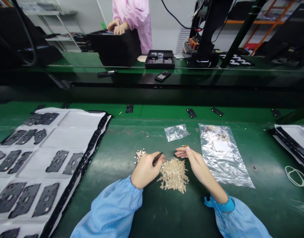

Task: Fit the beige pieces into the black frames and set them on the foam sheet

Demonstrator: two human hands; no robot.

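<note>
My left hand (147, 169) is closed around a dark slim tool (157, 159), which looks like tweezers, though most of it is hidden in the fingers. Across from it, my right hand (194, 161) has its fingers stretched to the left, with a tiny yellow-and-black part (185, 145) at the thumb and index tips, seemingly pinched there. Between and below both hands lies a heap of small beige flat pieces (175, 175). A smaller cluster of beige and dark pieces (140, 154) sits just beyond my left hand, partly covered by it.
Left is a white tray (72, 137) with black plates (46, 199). A clear bag (223, 158) of small pieces lies right, near a smaller plastic bag (176, 132) and a rubber band (295, 176). Black parts (191, 113) dot the far edge. Opposite, a person in pink (138, 19) handles a black box (117, 48).
</note>
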